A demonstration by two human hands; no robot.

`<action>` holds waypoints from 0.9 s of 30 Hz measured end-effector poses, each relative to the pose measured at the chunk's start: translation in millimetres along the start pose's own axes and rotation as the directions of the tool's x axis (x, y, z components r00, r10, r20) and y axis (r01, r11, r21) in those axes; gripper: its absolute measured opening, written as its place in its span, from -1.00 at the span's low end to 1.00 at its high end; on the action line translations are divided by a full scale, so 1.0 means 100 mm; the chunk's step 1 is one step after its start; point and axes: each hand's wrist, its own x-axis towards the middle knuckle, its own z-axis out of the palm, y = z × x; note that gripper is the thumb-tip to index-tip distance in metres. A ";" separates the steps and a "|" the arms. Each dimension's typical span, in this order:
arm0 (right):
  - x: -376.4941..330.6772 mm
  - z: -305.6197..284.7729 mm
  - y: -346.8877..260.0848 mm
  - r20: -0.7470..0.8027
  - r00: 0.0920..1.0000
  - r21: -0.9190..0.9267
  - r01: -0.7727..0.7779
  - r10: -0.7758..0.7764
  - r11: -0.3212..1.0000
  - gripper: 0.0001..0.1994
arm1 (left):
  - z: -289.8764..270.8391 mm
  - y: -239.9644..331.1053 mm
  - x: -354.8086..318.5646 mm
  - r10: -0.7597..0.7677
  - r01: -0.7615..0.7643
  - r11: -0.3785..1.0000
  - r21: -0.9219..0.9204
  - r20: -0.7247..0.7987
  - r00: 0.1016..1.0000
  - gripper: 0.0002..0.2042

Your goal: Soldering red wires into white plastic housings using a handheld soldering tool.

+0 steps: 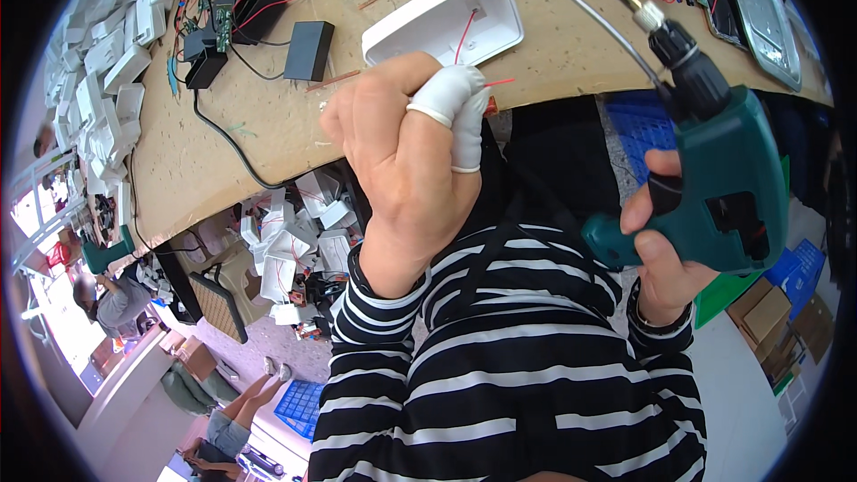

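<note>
"How best to work here?"
"I'd keep the red wire (pixel 464 39) taut and the unseen tip of the green soldering gun (pixel 736 152) clear of the finger cots (pixel 446 96)."
"And the hands?"
"Left hand (pixel 393 138), back up, pinches the wire beside the white housing (pixel 420 14) on the bench (pixel 295 125); right hand (pixel 674 286) grips the gun."
</note>
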 end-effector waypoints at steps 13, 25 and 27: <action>0.51 0.32 -0.07 0.441 0.856 -0.464 0.476 -0.272 0.747 -0.53 | -0.19 0.08 0.10 -0.026 0.111 0.947 -0.300 0.273 0.962 -0.84; 0.59 0.35 0.00 0.396 0.857 -0.389 0.483 -0.331 0.785 -0.65 | -0.11 0.08 0.06 -0.063 0.151 0.912 -0.381 0.234 0.970 -0.79; 0.59 0.35 0.02 0.385 0.859 -0.350 0.474 -0.337 0.808 -0.65 | -0.09 0.08 0.06 -0.009 0.065 0.924 -0.378 0.148 0.989 -0.79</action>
